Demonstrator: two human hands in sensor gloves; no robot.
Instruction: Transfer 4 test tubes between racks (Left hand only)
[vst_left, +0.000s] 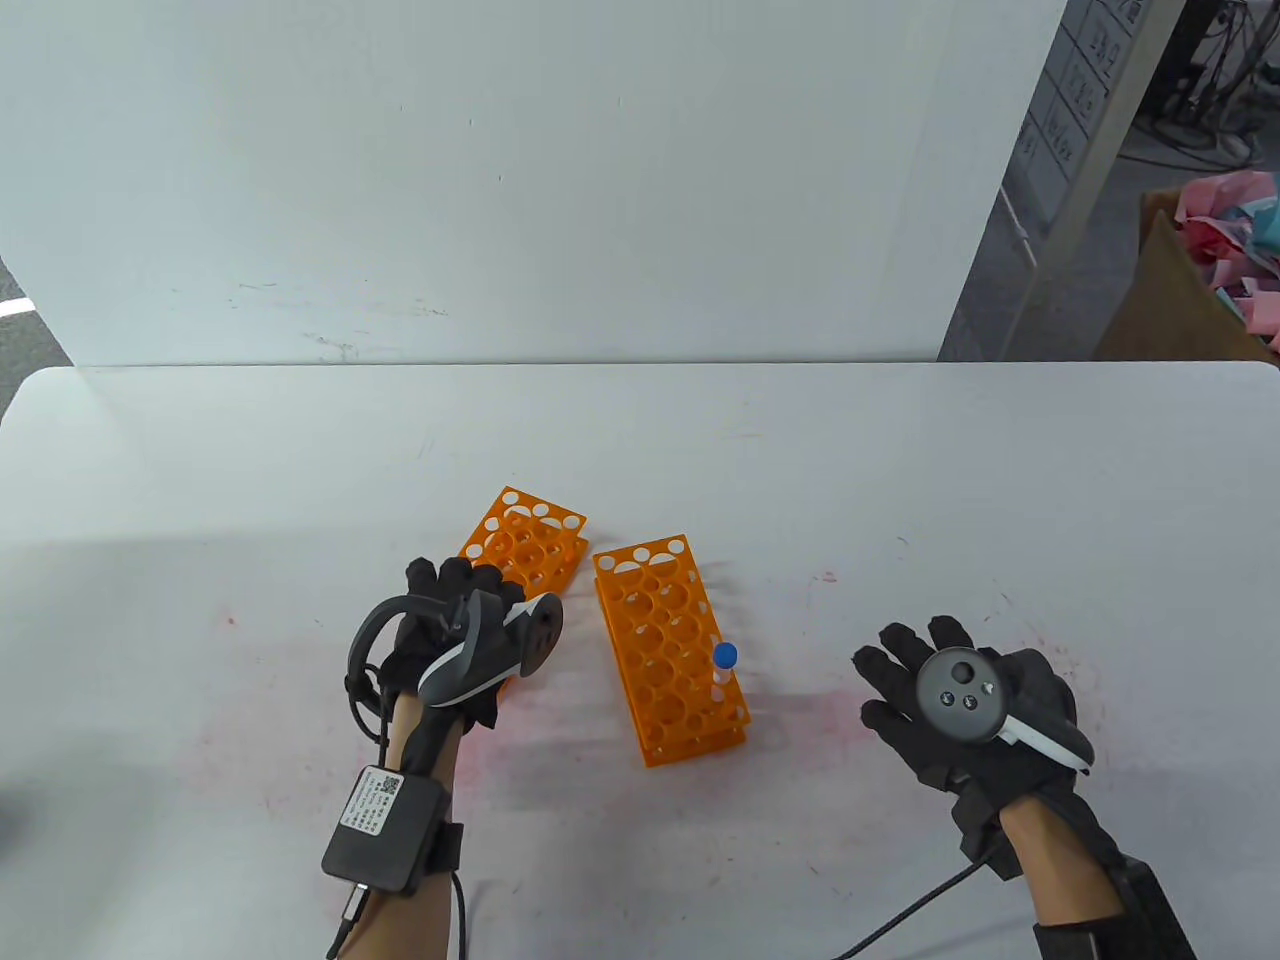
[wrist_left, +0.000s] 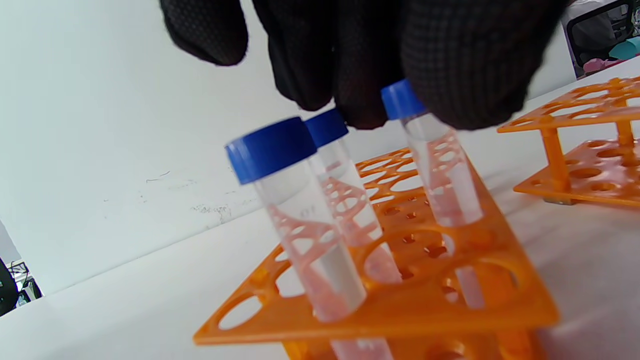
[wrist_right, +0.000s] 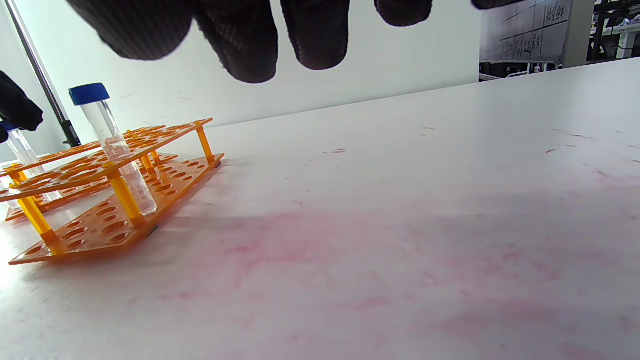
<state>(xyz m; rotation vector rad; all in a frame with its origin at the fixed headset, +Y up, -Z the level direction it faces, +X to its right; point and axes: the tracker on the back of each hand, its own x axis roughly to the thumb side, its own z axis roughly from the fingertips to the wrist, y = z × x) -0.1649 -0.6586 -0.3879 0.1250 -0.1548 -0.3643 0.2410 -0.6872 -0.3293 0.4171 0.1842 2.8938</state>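
Observation:
Two orange racks lie side by side. The left rack holds three clear tubes with blue caps. My left hand is over its near end and pinches the cap of one tube, which stands in a hole, slightly tilted. The other two tubes stand beside it. The right rack holds one blue-capped tube at its near right corner. My right hand lies flat on the table, fingers spread, holding nothing.
The white table ends at a white wall panel behind. A cardboard box with pink and blue scraps stands off the table's far right. Faint pink stains mark the tabletop.

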